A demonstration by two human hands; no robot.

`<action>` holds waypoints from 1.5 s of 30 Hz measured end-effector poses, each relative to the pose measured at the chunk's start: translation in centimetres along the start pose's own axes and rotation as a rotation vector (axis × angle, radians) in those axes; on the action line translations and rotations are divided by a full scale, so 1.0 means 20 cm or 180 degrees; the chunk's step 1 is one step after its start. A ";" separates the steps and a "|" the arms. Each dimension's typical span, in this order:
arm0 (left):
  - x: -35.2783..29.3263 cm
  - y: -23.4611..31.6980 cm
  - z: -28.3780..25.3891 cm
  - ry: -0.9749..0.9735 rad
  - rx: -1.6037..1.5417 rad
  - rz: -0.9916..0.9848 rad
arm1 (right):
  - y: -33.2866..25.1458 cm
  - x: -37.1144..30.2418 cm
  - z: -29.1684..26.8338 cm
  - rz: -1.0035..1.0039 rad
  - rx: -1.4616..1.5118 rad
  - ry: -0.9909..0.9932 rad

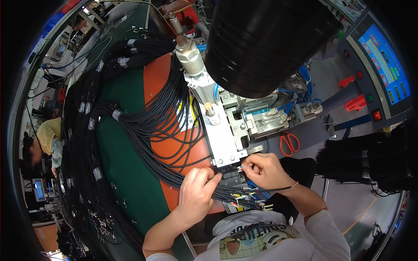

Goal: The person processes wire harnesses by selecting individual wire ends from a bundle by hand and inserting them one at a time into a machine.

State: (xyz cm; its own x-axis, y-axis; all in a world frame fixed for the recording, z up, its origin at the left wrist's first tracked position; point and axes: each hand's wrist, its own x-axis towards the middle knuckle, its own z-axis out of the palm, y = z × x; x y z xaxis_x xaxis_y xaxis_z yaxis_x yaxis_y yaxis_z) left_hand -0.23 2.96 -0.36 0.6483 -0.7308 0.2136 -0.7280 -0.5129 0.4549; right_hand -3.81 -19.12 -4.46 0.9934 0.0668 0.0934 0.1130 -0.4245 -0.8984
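Note:
My right hand (266, 172) pinches a small cable end with coloured wires (240, 168) at the right side of a dark fixture block (230, 177). A black cable (274, 189) trails beneath this hand toward my wrist. On the fixture's left side, my left hand (198, 191) is closed, with fingers curled and the thumb tip against the block's edge; whatever it pinches is hidden. A thick bundle of black cables (165, 172) passes behind the left hand. Their stripped ends, showing white, yellow, red and green wires (244, 199), fan out in front of me below the fixture.
A metal press machine (222, 143) rises just beyond my hands, with a large black cylinder (270, 43) overhead. Red-handled scissors (289, 143) lie to the right. A control screen (385, 65) stands far right, above a hanging black cable bundle (361, 163). More cable bundles (87, 126) cover the green table's left side.

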 end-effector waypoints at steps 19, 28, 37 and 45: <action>-0.04 0.01 -0.03 -0.0452 -0.1242 0.0284 | -0.04 -0.12 0.09 0.0384 0.2333 0.0210; -0.04 0.02 -0.06 0.0558 -0.0664 0.0532 | 0.02 -0.14 0.05 0.0397 0.1913 0.1622; -0.04 0.09 -0.02 -0.0427 -0.0286 0.0310 | -0.12 -0.11 0.14 -0.0660 0.0900 0.0852; -0.04 0.01 -0.02 -0.0188 -0.0966 0.0186 | -0.05 -0.14 0.05 0.0357 0.3000 -0.0208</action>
State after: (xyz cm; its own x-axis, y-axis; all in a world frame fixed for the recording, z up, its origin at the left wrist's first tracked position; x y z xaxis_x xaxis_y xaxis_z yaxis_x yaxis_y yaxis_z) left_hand -0.82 3.48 -0.12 0.5868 -0.7845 0.2006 -0.6582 -0.3178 0.6824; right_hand -6.69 -18.05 -4.24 0.9911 0.1324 -0.0131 -0.0743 0.4695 -0.8798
